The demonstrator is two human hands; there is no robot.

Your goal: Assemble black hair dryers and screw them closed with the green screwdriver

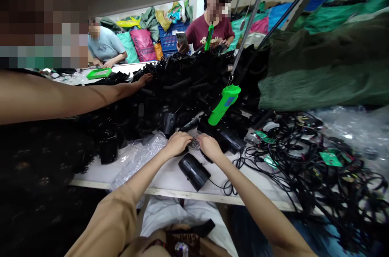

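Note:
A small round dish of tiny metal screws [195,143] sits on the white table between my hands. From its left side, my left hand [179,143] reaches its bent fingertips to the rim. My right hand [210,147] meets the opposite edge, fingers drawn together. Anything pinched in either hand is too small or hidden to make out. Just in front lies a black plastic housing [194,171] on its side, with a cord running right. Another black housing [232,140] rests beyond my right hand, and a further black part [169,122] stands behind my left.
A green electric screwdriver [224,105] hangs above the table. Behind is a heap of black parts [182,75]; a co-worker's arm [91,92] reaches in from the left. Tangled cables [291,168] with circuit boards cover the right. Clear plastic wrap [142,156] lies left.

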